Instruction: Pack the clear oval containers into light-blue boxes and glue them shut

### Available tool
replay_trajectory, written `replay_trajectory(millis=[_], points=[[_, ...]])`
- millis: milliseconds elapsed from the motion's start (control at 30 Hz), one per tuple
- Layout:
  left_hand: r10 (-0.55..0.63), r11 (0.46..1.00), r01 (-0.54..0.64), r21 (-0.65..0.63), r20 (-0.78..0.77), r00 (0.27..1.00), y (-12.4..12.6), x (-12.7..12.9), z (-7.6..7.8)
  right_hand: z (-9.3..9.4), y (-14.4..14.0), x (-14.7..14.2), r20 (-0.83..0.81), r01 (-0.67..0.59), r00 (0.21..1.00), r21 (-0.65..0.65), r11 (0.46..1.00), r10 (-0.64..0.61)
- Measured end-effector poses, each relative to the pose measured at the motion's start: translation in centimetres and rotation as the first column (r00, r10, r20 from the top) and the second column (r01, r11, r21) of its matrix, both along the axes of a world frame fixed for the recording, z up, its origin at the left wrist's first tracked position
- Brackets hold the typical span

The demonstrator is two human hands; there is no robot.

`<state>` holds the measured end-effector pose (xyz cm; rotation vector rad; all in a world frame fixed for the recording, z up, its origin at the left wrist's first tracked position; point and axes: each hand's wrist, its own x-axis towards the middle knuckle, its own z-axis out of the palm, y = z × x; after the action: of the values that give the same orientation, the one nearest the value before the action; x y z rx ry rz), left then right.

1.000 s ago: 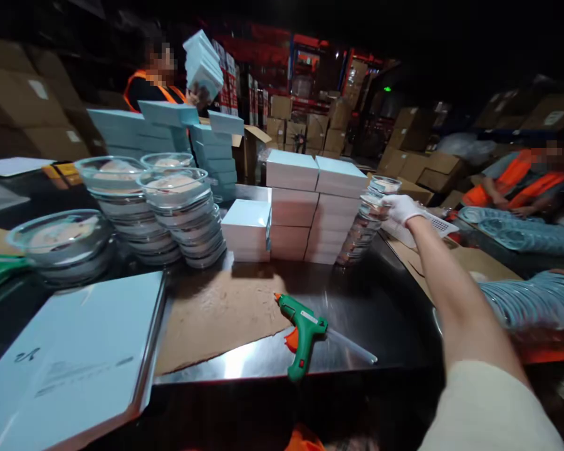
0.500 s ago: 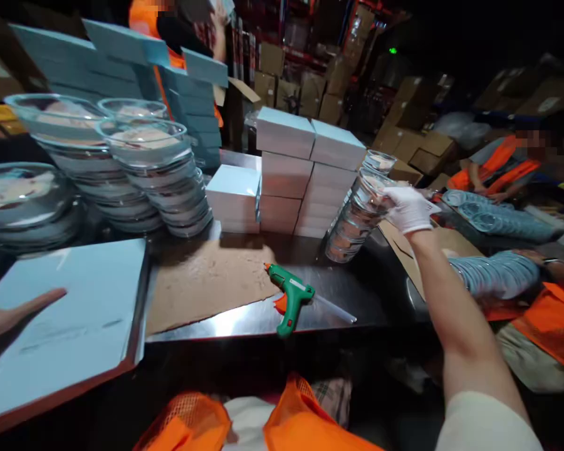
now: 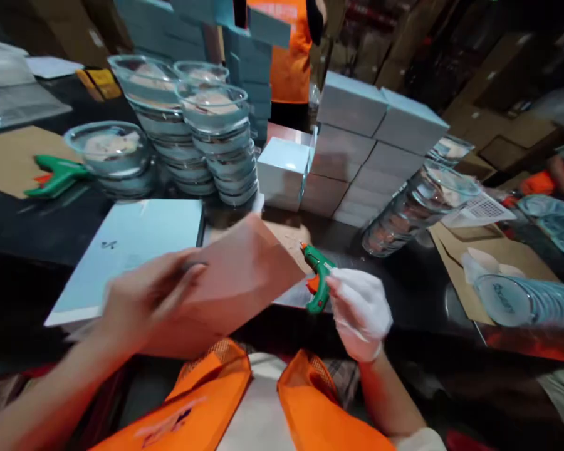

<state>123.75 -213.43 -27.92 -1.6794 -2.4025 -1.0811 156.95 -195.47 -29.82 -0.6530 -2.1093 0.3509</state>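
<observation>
My bare left hand (image 3: pixel 138 297) grips a folded sheet of thin card (image 3: pixel 239 275), thumb on top; its pinkish face tilts towards me. Beneath it lies a stack of pale flat card sheets (image 3: pixel 145 232). My right hand (image 3: pixel 360 313), in a white glove, is closed with the fingertips together. It hovers by the back end of a green glue gun (image 3: pixel 316 294), which lies at the table edge with its orange tip on brown cardboard (image 3: pixel 286 237). Whether the glove touches the gun or holds something small is hidden.
Stacked glass bowls (image 3: pixel 216 125) stand behind the card stack. White boxes (image 3: pixel 352 144) rise at the back, beside a leaning column of glass containers (image 3: pixel 404 207). Another green glue gun (image 3: pixel 59 175) lies left. A person in an orange vest (image 3: pixel 289 59) stands behind.
My right hand has come back from the column of glass containers to the glue gun. My left hand has lifted a sheet of card off the stack. The view has turned left.
</observation>
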Motion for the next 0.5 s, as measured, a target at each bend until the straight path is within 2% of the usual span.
replay_trajectory(millis=[67,100,167,267,300,333,433,500], points=[[-0.167,0.985,0.17,-0.023,0.083,0.982,0.5,3.0,-1.6,-1.6,-1.6,-2.7,-0.017,-0.034,0.999,-0.105,0.994,0.033],[-0.215,0.975,0.22,-0.029,0.122,0.969,0.5,4.0,-2.4,-2.3,-1.9,-3.4,-0.006,-0.056,0.998,-0.168,0.984,0.055],[-0.216,0.975,0.223,-0.019,0.179,0.96,-0.1,4.9,-4.0,-3.9,-2.3,-3.8,0.04,-0.137,0.987,-0.317,0.939,0.158],[-0.155,0.987,0.159,-0.001,0.228,0.961,-1.7,4.7,-5.5,-5.5,-3.1,-2.8,0.024,-0.275,0.943,-0.51,0.815,0.333],[-0.147,0.989,0.15,0.004,0.232,0.962,-2.1,4.5,-5.6,-5.6,-3.5,-2.4,-0.01,-0.291,0.942,-0.522,0.802,0.335],[-0.152,0.988,0.155,0.007,0.23,0.961,-2.3,4.3,-5.6,-5.5,-3.8,-2.2,-0.045,-0.289,0.95,-0.503,0.814,0.31],[-0.224,0.973,0.229,-0.003,0.21,0.952,-2.7,4.2,-4.8,-4.2,-4.3,-2.7,-0.108,-0.277,0.961,-0.348,0.896,0.255],[-0.289,0.954,0.298,-0.017,0.199,0.937,-2.8,4.3,-4.3,-3.3,-4.1,-3.6,-0.078,-0.306,0.952,-0.296,0.905,0.296]])
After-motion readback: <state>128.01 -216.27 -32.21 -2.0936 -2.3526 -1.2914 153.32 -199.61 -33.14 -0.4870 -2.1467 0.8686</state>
